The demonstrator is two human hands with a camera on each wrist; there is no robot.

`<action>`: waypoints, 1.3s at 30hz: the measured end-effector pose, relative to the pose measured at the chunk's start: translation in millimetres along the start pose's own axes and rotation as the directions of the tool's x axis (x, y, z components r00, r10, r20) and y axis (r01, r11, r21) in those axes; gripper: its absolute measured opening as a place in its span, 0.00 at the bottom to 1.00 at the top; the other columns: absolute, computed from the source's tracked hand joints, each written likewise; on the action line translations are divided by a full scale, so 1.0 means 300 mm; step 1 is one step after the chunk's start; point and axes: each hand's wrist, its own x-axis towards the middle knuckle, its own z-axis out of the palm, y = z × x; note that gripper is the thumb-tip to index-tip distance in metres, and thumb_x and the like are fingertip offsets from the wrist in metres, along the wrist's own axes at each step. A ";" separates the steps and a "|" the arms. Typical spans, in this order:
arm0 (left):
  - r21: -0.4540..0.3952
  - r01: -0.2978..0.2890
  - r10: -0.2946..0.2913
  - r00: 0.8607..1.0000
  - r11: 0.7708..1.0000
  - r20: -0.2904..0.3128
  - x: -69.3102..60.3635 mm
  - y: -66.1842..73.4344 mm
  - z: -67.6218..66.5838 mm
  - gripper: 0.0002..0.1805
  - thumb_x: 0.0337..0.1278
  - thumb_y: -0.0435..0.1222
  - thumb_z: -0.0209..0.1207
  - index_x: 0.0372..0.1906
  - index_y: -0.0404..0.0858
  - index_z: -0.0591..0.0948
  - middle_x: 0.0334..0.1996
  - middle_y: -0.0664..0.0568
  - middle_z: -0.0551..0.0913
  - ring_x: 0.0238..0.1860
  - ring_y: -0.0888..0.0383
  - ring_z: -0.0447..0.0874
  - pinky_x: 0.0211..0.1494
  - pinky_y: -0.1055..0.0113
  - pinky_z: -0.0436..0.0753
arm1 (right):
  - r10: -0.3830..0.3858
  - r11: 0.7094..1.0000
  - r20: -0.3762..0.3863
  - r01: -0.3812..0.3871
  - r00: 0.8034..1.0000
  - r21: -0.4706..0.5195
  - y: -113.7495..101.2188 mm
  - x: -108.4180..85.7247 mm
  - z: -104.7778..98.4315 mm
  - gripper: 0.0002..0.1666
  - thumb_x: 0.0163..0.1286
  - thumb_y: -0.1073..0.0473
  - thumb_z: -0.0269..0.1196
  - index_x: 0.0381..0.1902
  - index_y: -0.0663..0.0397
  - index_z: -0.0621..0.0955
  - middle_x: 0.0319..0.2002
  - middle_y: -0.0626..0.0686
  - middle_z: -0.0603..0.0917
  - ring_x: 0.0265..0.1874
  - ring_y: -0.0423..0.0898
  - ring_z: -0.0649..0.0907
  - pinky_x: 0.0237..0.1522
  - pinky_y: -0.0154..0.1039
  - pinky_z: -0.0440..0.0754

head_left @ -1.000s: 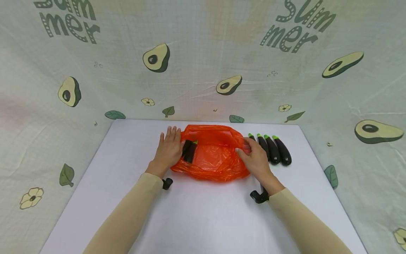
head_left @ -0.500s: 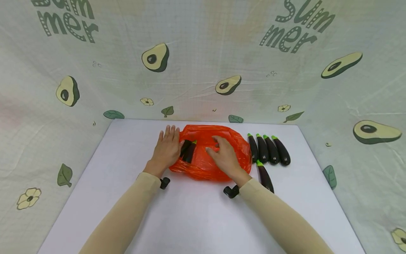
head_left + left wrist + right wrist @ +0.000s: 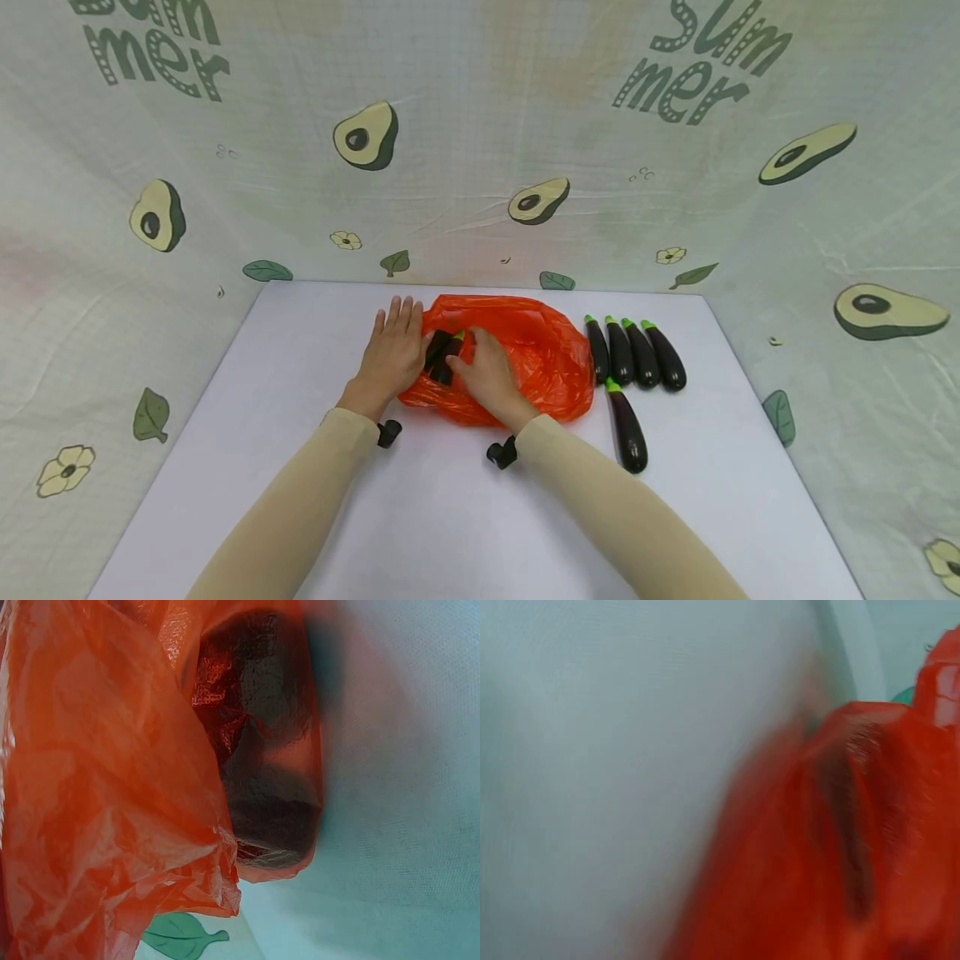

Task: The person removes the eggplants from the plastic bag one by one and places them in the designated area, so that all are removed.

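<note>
A red plastic bag [image 3: 551, 354] lies on its side with its mouth spread toward me. Two dark eggplants [image 3: 440, 374] show inside its left end, the nearer one with a green cap. My left hand [image 3: 388, 357] lies on the bag's left edge with straight fingers. My right hand [image 3: 491, 377] is in the bag's mouth, thumb and fingers spread beside the nearer eggplant; firm contact is not clear. Dark forms show through the bag [image 3: 112, 787] in the left wrist view. The right wrist view shows the bag [image 3: 772, 877], blurred.
To the right of the bag, several eggplants [image 3: 642, 358] lie in a row, green caps pointing away. Another eggplant [image 3: 628, 429] lies nearer me. The white table [image 3: 442, 517] backs onto a cloth [image 3: 465, 167] printed with avocados.
My right hand has left the bag's right rim and moved left across its mouth to the eggplants inside. The left hand has stayed in place.
</note>
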 end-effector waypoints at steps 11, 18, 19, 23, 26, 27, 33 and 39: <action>-0.021 0.004 -0.004 1.000 1.000 -0.022 -0.001 -0.007 0.009 0.38 0.85 0.47 0.46 0.84 0.29 0.52 0.84 0.34 0.51 0.86 0.38 0.40 0.86 0.40 0.43 | -0.045 0.998 -0.045 0.042 0.998 -0.055 0.011 0.020 0.116 0.45 0.72 0.47 0.72 0.75 0.59 0.64 0.66 0.63 0.76 0.63 0.59 0.78 0.71 0.57 0.78; -0.024 -0.004 0.003 0.999 1.000 -0.041 -0.001 -0.010 0.018 0.37 0.84 0.46 0.47 0.83 0.29 0.54 0.84 0.34 0.53 0.86 0.37 0.42 0.86 0.39 0.45 | -0.046 0.995 -0.032 0.043 0.998 -0.091 0.017 0.010 0.145 0.53 0.67 0.49 0.75 0.78 0.60 0.59 0.68 0.66 0.72 0.66 0.61 0.75 0.75 0.56 0.73; -0.022 -0.005 0.004 0.999 1.000 -0.040 -0.001 -0.011 0.019 0.37 0.85 0.46 0.47 0.84 0.29 0.54 0.84 0.34 0.53 0.86 0.37 0.42 0.86 0.39 0.45 | -0.045 0.995 -0.030 0.042 0.999 -0.085 0.016 0.010 0.145 0.54 0.67 0.50 0.75 0.79 0.60 0.58 0.69 0.67 0.71 0.66 0.61 0.76 0.75 0.57 0.73; -0.020 0.001 -0.002 0.999 1.000 -0.033 -0.001 -0.016 0.019 0.37 0.85 0.46 0.46 0.84 0.29 0.53 0.84 0.34 0.52 0.86 0.37 0.42 0.86 0.39 0.45 | -0.041 0.999 -0.029 0.041 0.999 -0.021 0.022 0.010 0.133 0.53 0.67 0.56 0.74 0.80 0.61 0.57 0.69 0.69 0.71 0.65 0.63 0.78 0.73 0.59 0.75; -0.023 0.009 -0.009 1.000 1.000 -0.024 -0.003 -0.017 0.016 0.37 0.85 0.46 0.47 0.84 0.29 0.53 0.84 0.34 0.52 0.86 0.37 0.41 0.86 0.40 0.44 | -0.027 0.999 -0.034 0.028 0.999 0.025 0.036 0.009 0.111 0.53 0.66 0.60 0.73 0.80 0.61 0.57 0.68 0.70 0.72 0.62 0.64 0.79 0.71 0.60 0.77; -0.026 0.011 -0.011 1.000 1.000 -0.021 -0.003 -0.017 0.015 0.38 0.84 0.46 0.47 0.84 0.29 0.52 0.84 0.34 0.51 0.86 0.38 0.41 0.86 0.40 0.44 | -0.017 0.999 -0.035 0.018 0.999 0.033 0.043 0.009 0.102 0.53 0.66 0.61 0.73 0.80 0.60 0.57 0.68 0.70 0.72 0.62 0.64 0.79 0.71 0.60 0.77; -0.036 0.022 -0.022 1.000 0.999 -0.006 -0.003 -0.015 0.013 0.38 0.84 0.45 0.48 0.84 0.30 0.51 0.85 0.35 0.50 0.86 0.38 0.39 0.87 0.41 0.42 | 0.072 0.997 -0.043 -0.070 0.996 0.034 0.079 0.009 0.043 0.50 0.67 0.62 0.71 0.80 0.56 0.59 0.67 0.67 0.74 0.61 0.63 0.80 0.69 0.62 0.79; -0.035 0.017 -0.017 1.000 0.999 -0.003 0.003 -0.013 0.021 0.38 0.84 0.46 0.47 0.84 0.30 0.51 0.85 0.35 0.50 0.86 0.38 0.39 0.87 0.41 0.43 | 0.133 0.990 -0.030 -0.134 0.991 -0.046 0.099 0.029 0.016 0.45 0.71 0.55 0.71 0.79 0.55 0.62 0.66 0.64 0.76 0.60 0.61 0.80 0.69 0.59 0.79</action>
